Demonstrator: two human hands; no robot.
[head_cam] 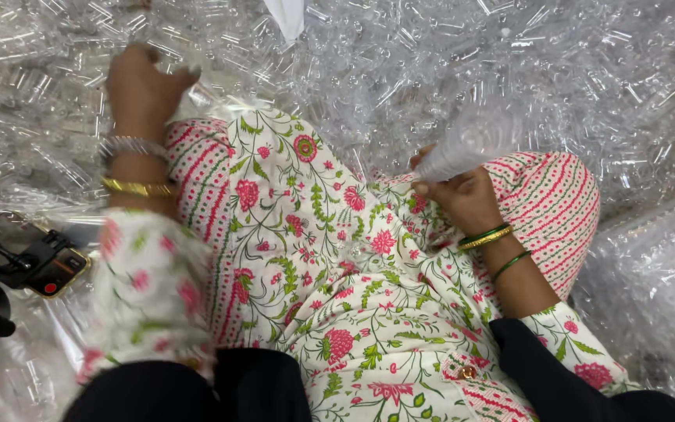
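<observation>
Right hand [462, 199] grips clear plastic bundle [470, 144] mid-frame; left hand [142, 90] clenched in tube pile [400, 62] upper left; keep grip firm.

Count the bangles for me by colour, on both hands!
Silver, left hand: 1 silver bangle
Gold, left hand: 1 gold bangle
Green and gold, right hand: 1 green-gold bangle
Green, right hand: 1 thin green bangle
Total: 4

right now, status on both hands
Left hand reaching into loose clear plastic tubes. Right hand gripping a bundle of tubes over the lap. Nothing blocking.
</observation>
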